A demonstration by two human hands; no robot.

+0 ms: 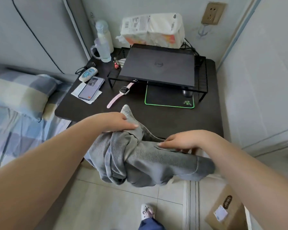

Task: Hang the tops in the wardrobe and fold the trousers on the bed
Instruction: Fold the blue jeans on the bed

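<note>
dell logo on laptop lid; razer snake emblem on mousepad.

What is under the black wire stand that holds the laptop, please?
Under the wire stand lie a green-edged mouse pad and a dark mouse; the pad's rear is covered.

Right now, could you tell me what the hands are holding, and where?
Both grip the bunched grey fabric garment: the left hand near its upper end, the right hand along a seam edge.

Brown cardboard parcel: cut by lower edge. Black computer mouse: half hidden under wire rack. Right hand: fingertips hidden behind grey garment.
</note>
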